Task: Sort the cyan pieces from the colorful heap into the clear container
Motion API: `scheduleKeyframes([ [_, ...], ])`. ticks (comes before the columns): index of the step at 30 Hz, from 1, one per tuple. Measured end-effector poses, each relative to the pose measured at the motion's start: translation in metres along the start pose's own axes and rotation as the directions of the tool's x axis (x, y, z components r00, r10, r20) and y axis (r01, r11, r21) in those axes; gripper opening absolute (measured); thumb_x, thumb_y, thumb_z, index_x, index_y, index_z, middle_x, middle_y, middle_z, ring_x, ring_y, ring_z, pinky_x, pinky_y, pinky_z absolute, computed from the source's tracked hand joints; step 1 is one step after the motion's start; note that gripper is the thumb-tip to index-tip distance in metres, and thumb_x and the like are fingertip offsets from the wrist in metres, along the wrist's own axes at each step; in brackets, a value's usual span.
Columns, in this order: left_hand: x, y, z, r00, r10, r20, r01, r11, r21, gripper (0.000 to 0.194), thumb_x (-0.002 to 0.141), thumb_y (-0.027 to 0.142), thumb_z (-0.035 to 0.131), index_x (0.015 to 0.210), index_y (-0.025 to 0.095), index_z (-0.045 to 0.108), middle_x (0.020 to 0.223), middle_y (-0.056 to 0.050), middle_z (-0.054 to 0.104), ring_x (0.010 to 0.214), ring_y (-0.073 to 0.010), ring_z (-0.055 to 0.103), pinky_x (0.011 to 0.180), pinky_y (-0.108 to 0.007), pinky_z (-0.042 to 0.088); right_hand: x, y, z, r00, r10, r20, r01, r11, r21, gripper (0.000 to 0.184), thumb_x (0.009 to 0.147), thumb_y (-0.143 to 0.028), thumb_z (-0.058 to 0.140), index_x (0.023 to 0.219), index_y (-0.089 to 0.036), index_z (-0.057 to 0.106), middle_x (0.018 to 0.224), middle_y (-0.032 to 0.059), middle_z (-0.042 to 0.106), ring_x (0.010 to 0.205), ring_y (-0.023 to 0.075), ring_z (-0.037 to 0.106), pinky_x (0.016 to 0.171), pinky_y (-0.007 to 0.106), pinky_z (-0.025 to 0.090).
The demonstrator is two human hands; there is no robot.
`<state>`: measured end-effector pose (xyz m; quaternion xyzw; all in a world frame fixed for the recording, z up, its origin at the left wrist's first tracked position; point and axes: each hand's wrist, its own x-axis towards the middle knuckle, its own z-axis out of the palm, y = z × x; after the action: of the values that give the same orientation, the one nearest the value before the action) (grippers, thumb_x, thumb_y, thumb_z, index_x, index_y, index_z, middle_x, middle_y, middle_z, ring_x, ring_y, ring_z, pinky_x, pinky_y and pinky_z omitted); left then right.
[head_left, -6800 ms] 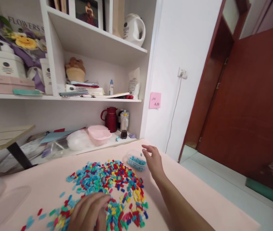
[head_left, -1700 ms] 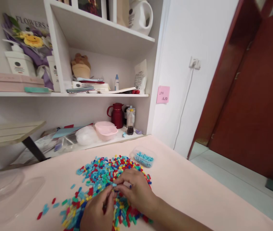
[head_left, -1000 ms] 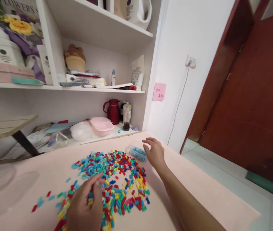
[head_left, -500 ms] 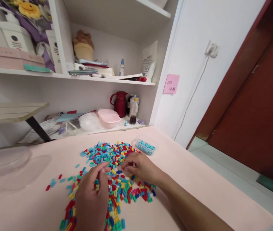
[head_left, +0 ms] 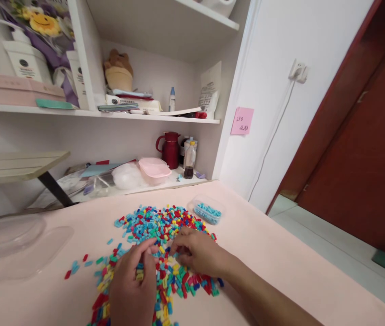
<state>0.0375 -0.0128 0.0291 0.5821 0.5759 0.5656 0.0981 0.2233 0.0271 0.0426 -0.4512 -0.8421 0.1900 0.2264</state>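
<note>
Small plastic building bricks [head_left: 145,224] in many colours lie in a loose heap on the pink tabletop, with light blue ones thickest at the back left. My left hand [head_left: 134,278] rests over the near part of the heap, its fingers curled towards the thumb; whatever the palm may hold is hidden. Reaching in from the right, my right hand [head_left: 197,251] is low over the middle of the heap. Its fingers point down and left, bent, with a gap between thumb and index finger. Behind it stands a clear plastic box [head_left: 209,213] partly filled with light blue bricks.
Clear plastic lids or trays [head_left: 32,249] lie on the left, near a few stray bricks. A small raised stand [head_left: 19,167] juts in there. Along the back, a shelf holds a pink bowl [head_left: 155,170], a red jug [head_left: 170,150] and a bottle of dark liquid [head_left: 190,163].
My right hand has shifted slightly down, and its thumb and index finger look wider apart. My left hand has barely moved. The whole view has tilted up a little.
</note>
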Motion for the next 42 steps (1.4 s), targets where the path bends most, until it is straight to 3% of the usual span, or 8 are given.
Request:
scheduleKeyframes([
  [6,0.001,0.001,-0.003,0.999,0.011,0.053,-0.012,1.0,0.021,0.025,0.083,0.04,0.052,0.092,0.028,0.072,0.083,0.0,0.076,0.081,-0.021,0.07,0.083,-0.033,0.052,0.004,0.007,0.002,0.999,0.017,-0.036,-0.02,0.994,-0.104,0.033,0.071,-0.005,0.057,0.093,-0.026,0.07,0.092,0.0012,0.066,0.088,0.017,0.06,0.075,0.024,0.042],
  [13,0.0,-0.003,0.002,0.999,0.035,0.008,-0.035,0.999,0.024,0.027,0.083,0.041,0.051,0.09,0.028,0.073,0.079,0.0,0.075,0.079,-0.0214,0.07,0.08,-0.033,0.053,0.006,0.011,0.002,0.987,0.059,-0.147,-0.079,0.988,-0.132,0.025,0.077,-0.007,0.058,0.088,-0.024,0.073,0.093,0.0032,0.067,0.09,0.0171,0.061,0.076,0.024,0.042],
  [18,0.0,-0.004,0.003,1.0,-0.005,0.021,0.005,1.0,0.005,0.026,0.082,0.041,0.051,0.091,0.029,0.072,0.081,0.001,0.075,0.081,-0.0212,0.07,0.083,-0.034,0.052,0.007,0.011,0.002,0.991,0.068,-0.112,-0.078,0.994,-0.079,0.016,0.074,-0.017,0.069,0.087,-0.026,0.074,0.09,0.0016,0.068,0.091,0.0189,0.06,0.076,0.026,0.043],
  [21,-0.001,0.0,0.003,0.999,-0.029,0.024,0.03,0.999,-0.025,0.026,0.083,0.041,0.05,0.091,0.029,0.072,0.082,0.001,0.075,0.082,-0.0206,0.07,0.084,-0.033,0.051,0.006,0.012,0.003,0.993,0.069,-0.099,-0.08,0.991,-0.107,0.022,0.069,-0.018,0.076,0.089,-0.027,0.073,0.092,0.002,0.069,0.093,0.0212,0.06,0.077,0.027,0.042],
  [32,-0.002,-0.008,0.008,0.997,-0.011,0.073,0.01,1.0,0.022,0.027,0.084,0.042,0.048,0.09,0.029,0.072,0.084,0.001,0.075,0.082,-0.0206,0.07,0.08,-0.033,0.053,0.008,0.008,0.004,0.999,0.05,-0.011,-0.051,0.986,-0.16,0.015,0.073,-0.015,0.068,0.084,-0.024,0.073,0.093,0.003,0.07,0.096,0.022,0.058,0.089,0.032,0.038],
  [39,0.01,-0.043,0.019,0.95,0.262,0.172,-0.266,0.964,0.001,0.026,0.082,0.035,0.051,0.096,0.026,0.072,0.095,-0.004,0.072,0.081,-0.0205,0.069,0.074,-0.034,0.057,0.01,0.001,0.0,0.983,0.117,-0.142,-0.101,0.989,0.111,0.015,0.068,-0.011,0.069,0.079,-0.021,0.073,0.087,0.0027,0.069,0.092,0.0196,0.058,0.084,0.028,0.041],
  [41,0.01,-0.046,0.022,0.932,0.287,0.221,-0.286,0.958,-0.035,0.027,0.081,0.031,0.053,0.102,0.025,0.07,0.099,-0.006,0.069,0.079,-0.0193,0.069,0.071,-0.034,0.057,0.009,-0.005,-0.003,0.975,0.135,-0.175,-0.086,0.961,0.262,0.015,0.069,-0.011,0.069,0.079,-0.021,0.074,0.086,0.0021,0.067,0.089,0.0178,0.058,0.081,0.026,0.042],
  [42,0.009,-0.046,0.024,0.945,0.275,0.175,-0.271,0.961,-0.05,0.028,0.083,0.031,0.052,0.105,0.024,0.069,0.102,-0.007,0.067,0.08,-0.0191,0.068,0.073,-0.035,0.057,0.008,-0.008,-0.005,0.975,0.144,-0.17,-0.077,0.934,0.349,0.013,0.069,-0.013,0.07,0.079,-0.02,0.074,0.085,0.0017,0.066,0.084,0.0163,0.058,0.077,0.025,0.042],
])
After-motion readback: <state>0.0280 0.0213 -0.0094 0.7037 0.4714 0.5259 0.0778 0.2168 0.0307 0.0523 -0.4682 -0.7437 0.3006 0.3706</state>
